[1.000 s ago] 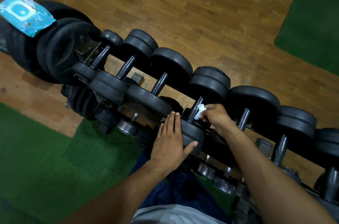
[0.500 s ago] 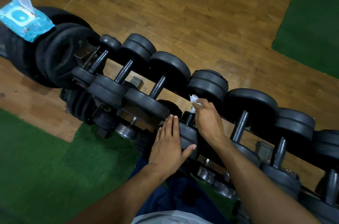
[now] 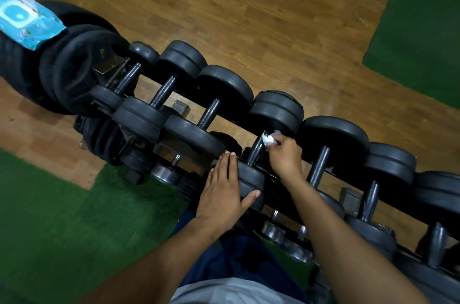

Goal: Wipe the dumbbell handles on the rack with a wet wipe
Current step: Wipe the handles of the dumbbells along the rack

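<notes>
While the left hand (image 3: 224,194) lies flat on the near weight head (image 3: 250,179) to steady it, right hand (image 3: 286,157) fingers pinch the wet wipe (image 3: 268,139) against the handle's (image 3: 256,150) far end.

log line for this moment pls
right hand pinches wet wipe on dumbbell handle top | left hand flat on near weight head | wipes pack far left
</notes>
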The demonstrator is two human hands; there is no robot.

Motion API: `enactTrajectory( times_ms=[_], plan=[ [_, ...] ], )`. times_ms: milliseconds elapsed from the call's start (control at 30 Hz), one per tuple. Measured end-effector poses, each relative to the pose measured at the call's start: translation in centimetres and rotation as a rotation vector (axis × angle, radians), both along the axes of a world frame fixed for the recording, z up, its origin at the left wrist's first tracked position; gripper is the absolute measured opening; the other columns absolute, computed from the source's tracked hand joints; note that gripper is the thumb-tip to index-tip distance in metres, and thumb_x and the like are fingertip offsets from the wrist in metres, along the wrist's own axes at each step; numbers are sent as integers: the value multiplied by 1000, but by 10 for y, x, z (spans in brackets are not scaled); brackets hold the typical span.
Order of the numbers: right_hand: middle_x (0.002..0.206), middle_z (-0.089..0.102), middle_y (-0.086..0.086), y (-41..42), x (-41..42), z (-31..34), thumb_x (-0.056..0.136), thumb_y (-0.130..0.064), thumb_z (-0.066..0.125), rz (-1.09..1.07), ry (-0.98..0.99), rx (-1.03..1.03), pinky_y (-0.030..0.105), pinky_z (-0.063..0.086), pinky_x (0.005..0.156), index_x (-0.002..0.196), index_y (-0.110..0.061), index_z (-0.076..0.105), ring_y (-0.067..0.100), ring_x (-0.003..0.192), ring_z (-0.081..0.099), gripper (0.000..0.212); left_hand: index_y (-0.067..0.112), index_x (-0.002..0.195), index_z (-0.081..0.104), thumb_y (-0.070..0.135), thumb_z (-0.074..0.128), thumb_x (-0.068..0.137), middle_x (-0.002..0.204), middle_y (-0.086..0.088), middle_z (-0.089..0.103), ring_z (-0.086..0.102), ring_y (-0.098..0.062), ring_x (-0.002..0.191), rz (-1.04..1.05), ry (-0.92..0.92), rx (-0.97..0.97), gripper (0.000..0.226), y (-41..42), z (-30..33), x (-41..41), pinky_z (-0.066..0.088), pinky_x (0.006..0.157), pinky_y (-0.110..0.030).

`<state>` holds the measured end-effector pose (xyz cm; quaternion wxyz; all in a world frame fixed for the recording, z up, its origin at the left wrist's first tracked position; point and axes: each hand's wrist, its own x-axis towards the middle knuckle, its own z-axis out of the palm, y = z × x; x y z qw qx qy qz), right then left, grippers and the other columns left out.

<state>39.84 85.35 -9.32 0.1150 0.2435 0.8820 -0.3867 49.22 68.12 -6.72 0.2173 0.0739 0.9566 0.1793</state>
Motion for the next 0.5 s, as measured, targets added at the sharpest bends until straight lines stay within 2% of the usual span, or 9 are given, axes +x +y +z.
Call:
enactTrajectory(
  times_ms=[67,100,200,267,433,500],
  plan=[
    [86,67,3,-2,-13,-5,83,-1,56,-318,-131,-382,32,52,74,93,-8,70,20,83,62,19,13,163,-15,81,30,94,172,-5,-14,-10,-19,159,-6,-9,-5,107,0,-1,0,8,130,-40],
    [83,60,5,-3,-19,-6,84,3,53,-455,-165,-571,33,50,71,93,-2,65,19,80,57,17,12,163,-15,81,29,94,172,-5,-14,-10,-19,159,-7,-7,-6,107,0,-1,0,9,130,-41],
    [67,52,5,0,-27,1,92,3,44,-684,-249,-873,32,48,71,86,-9,56,17,65,50,18,12,162,-16,82,28,94,172,-6,-13,-9,-19,159,-12,3,-17,107,0,-2,-1,9,130,-40],
    [57,51,2,1,-28,1,91,-2,45,-739,-281,-963,32,48,72,81,-12,55,17,62,50,17,13,162,-17,82,27,93,172,-5,-14,-10,-19,159,-14,1,-22,107,0,-3,-1,8,130,-40],
    [62,49,0,-1,-25,-2,82,-17,46,-715,-385,-1043,33,34,66,69,-17,51,16,57,38,14,13,162,-17,82,26,92,172,-5,-15,-11,-18,158,-16,-1,-19,107,-1,-2,-1,8,130,-40],
    [57,55,1,0,-25,1,83,-18,44,-682,-427,-1063,34,40,73,69,-16,52,19,61,46,16,13,162,-17,81,27,93,172,-5,-13,-10,-19,158,-13,3,-18,107,-1,-2,-1,8,130,-39]
  ],
)
